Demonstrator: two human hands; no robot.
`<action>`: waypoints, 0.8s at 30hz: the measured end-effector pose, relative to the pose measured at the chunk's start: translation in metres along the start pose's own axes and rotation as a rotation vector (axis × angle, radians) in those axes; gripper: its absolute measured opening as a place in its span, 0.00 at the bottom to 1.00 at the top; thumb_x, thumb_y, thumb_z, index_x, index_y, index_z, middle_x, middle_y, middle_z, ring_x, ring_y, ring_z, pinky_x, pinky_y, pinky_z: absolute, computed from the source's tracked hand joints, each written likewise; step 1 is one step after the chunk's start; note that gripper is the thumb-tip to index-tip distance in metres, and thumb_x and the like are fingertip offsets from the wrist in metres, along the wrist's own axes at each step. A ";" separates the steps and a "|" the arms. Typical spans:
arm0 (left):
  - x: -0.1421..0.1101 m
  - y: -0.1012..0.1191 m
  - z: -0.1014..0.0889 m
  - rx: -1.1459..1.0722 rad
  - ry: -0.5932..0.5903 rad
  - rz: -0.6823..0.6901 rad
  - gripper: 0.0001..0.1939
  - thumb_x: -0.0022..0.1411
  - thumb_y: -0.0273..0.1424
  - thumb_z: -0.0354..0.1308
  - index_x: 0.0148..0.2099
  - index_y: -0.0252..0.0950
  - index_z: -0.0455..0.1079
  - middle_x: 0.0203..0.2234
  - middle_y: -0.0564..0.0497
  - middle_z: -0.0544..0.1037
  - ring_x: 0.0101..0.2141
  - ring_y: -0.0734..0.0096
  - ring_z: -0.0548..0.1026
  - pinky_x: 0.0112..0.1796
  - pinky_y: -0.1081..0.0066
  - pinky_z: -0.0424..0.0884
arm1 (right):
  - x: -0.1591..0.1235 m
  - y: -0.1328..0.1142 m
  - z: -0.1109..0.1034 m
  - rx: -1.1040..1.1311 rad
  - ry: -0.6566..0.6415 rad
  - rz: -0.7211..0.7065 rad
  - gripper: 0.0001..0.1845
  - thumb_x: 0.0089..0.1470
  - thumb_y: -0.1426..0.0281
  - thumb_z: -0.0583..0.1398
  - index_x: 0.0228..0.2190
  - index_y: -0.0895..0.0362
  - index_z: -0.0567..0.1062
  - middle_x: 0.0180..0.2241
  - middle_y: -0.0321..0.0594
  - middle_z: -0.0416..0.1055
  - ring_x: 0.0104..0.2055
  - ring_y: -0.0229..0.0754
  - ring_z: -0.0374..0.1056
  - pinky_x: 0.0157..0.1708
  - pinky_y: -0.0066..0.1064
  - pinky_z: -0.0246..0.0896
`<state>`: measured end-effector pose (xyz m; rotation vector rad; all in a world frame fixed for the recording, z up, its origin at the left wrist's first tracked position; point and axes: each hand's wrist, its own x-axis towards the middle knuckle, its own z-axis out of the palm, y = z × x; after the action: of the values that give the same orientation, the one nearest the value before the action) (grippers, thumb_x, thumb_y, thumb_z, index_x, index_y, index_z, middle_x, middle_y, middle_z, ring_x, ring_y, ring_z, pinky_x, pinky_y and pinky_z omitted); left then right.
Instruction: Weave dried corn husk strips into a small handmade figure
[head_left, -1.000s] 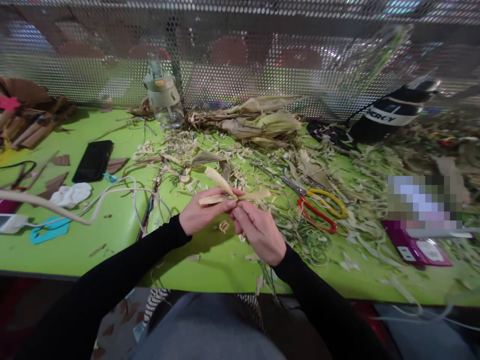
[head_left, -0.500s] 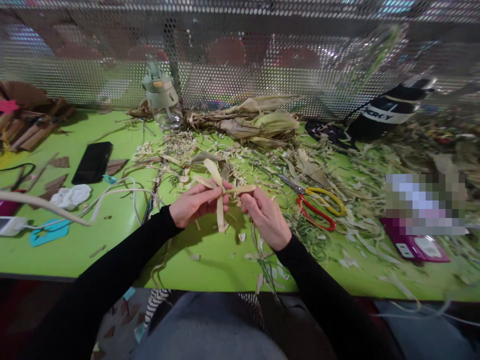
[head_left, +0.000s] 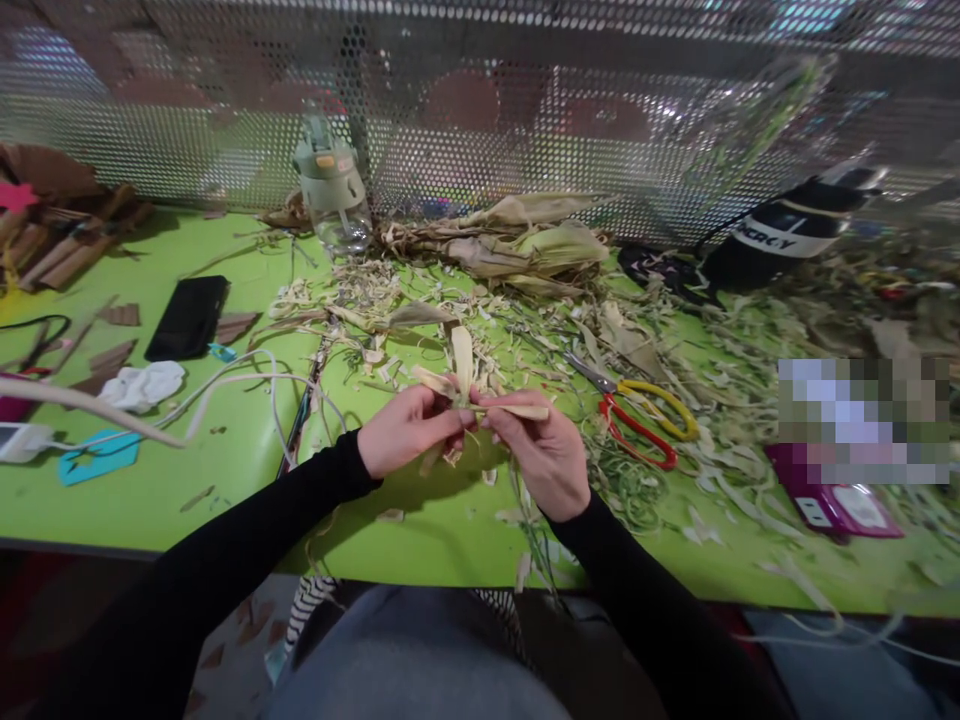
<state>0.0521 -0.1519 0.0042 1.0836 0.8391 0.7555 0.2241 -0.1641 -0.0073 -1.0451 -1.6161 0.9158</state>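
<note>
Pale corn husk strips (head_left: 460,362) meet in a cross-like shape between my two hands, above the green table. My left hand (head_left: 411,428) pinches the husks close to where they join. With thumb and fingers closed, my right hand (head_left: 541,452) grips the husk strip on the right side near the same join. The fingertips of both hands almost meet, and they partly hide the joint. Scissors (head_left: 651,412) with one yellow and one red handle lie to the right of my right hand. Shredded husk bits surround them.
A bundle of dried corn husks (head_left: 525,245) lies along the perforated metal screen (head_left: 465,120). Beside it stands a clear water bottle (head_left: 331,195). On the left are a black phone (head_left: 187,317), white cables (head_left: 187,425) and cardboard pieces. A black bottle (head_left: 780,235) leans at the right.
My right hand has moved in toward the join, and my left hand has shifted slightly right. The husk cross has turned, so its lower strip hangs mostly hidden behind the left fingers.
</note>
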 end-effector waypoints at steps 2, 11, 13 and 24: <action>-0.001 -0.001 0.000 0.069 0.034 0.024 0.17 0.53 0.41 0.61 0.33 0.31 0.66 0.17 0.57 0.69 0.18 0.81 0.67 0.21 0.79 0.64 | 0.001 -0.002 -0.001 0.019 -0.029 0.040 0.05 0.55 0.66 0.60 0.32 0.54 0.75 0.32 0.39 0.75 0.33 0.39 0.72 0.32 0.31 0.68; -0.002 -0.002 -0.003 0.217 -0.003 0.140 0.14 0.60 0.40 0.54 0.37 0.32 0.66 0.21 0.57 0.66 0.19 0.80 0.67 0.23 0.76 0.66 | -0.004 -0.005 -0.003 -0.040 -0.006 0.065 0.09 0.54 0.62 0.60 0.31 0.54 0.76 0.26 0.36 0.72 0.26 0.36 0.68 0.24 0.28 0.63; -0.001 -0.001 -0.007 0.225 -0.002 0.151 0.13 0.60 0.39 0.53 0.37 0.32 0.66 0.23 0.56 0.66 0.20 0.80 0.67 0.24 0.76 0.66 | -0.003 -0.004 -0.006 -0.029 -0.021 0.080 0.10 0.54 0.61 0.60 0.31 0.54 0.76 0.26 0.36 0.72 0.25 0.36 0.67 0.24 0.28 0.63; 0.002 -0.013 0.002 0.280 -0.071 0.064 0.13 0.59 0.38 0.54 0.36 0.31 0.68 0.23 0.53 0.71 0.20 0.81 0.67 0.24 0.77 0.65 | 0.016 0.000 -0.019 0.017 -0.215 0.187 0.13 0.52 0.59 0.61 0.34 0.55 0.78 0.33 0.38 0.75 0.36 0.41 0.70 0.34 0.31 0.66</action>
<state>0.0561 -0.1546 -0.0081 1.3842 0.8695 0.6610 0.2401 -0.1471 0.0028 -1.1315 -1.7022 1.1988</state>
